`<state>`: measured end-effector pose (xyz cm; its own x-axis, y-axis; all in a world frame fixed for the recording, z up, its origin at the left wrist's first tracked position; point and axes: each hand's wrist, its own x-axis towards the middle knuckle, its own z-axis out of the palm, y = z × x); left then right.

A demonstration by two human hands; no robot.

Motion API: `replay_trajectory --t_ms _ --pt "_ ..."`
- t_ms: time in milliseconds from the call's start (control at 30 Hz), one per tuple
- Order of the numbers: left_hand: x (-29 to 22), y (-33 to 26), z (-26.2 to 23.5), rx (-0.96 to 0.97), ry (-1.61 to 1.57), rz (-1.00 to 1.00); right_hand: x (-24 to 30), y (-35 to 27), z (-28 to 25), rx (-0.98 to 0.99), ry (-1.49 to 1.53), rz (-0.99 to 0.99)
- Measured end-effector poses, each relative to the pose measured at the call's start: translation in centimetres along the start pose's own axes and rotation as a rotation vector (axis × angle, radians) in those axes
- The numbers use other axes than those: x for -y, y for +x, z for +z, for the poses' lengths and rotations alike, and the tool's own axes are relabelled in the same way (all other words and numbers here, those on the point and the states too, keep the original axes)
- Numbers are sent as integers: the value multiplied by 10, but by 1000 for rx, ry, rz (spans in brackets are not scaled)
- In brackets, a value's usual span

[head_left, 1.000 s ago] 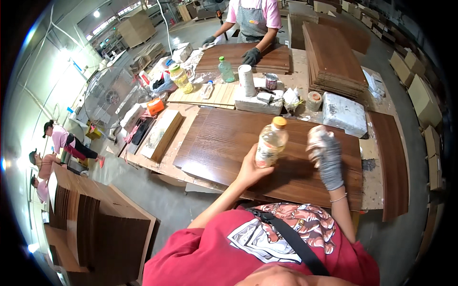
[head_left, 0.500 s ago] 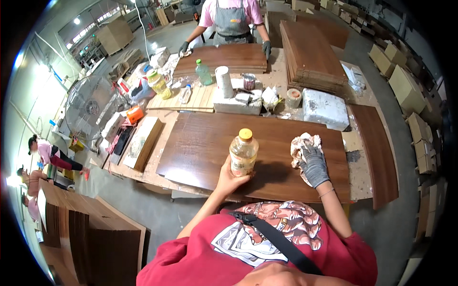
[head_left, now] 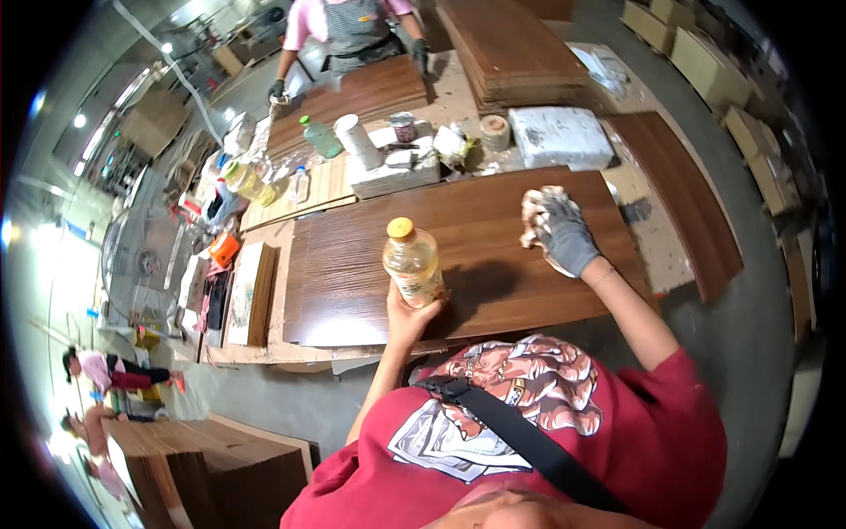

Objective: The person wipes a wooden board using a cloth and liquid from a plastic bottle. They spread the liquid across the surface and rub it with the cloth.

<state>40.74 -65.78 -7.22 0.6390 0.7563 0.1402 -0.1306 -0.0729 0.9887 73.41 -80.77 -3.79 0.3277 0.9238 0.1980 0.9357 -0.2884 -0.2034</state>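
My bare left hand [head_left: 410, 316] is wrapped round the lower part of a clear plastic bottle [head_left: 412, 260] with a yellow cap and pale liquid. It holds the bottle upright over a dark brown wood-grain board [head_left: 352, 256]. Farther right, my right hand [head_left: 567, 238], in a grey glove, presses a crumpled, stained rag [head_left: 532, 216] onto the same board near its far right part. The fingers bend over the rag, which sticks out at their left side.
Beyond the board stand a white-wrapped block [head_left: 561, 138], a tape roll [head_left: 495, 132], a white cylinder [head_left: 357, 141] and a green bottle [head_left: 321, 138]. Stacked brown boards [head_left: 511, 53] rise behind. Across the table, a gloved co-worker [head_left: 352, 35] handles another board. A fan [head_left: 141, 256] stands left.
My view has turned, so the table sits tilted and higher. The bottle stays in my left hand, and my right hand still presses the rag on the board.
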Motion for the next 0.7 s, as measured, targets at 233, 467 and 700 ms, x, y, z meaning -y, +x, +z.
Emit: replay_trajectory --t_ms 233,467,700 --pt "19 0 -11 -35 -61 -88 80 -24 14 71 67 -272" --pt "3 7 5 3 -11 -17 -136 -5 47 -350 960 197" --pt "7 -1 -5 -67 25 -7 56 -18 39 -229 158 -333"
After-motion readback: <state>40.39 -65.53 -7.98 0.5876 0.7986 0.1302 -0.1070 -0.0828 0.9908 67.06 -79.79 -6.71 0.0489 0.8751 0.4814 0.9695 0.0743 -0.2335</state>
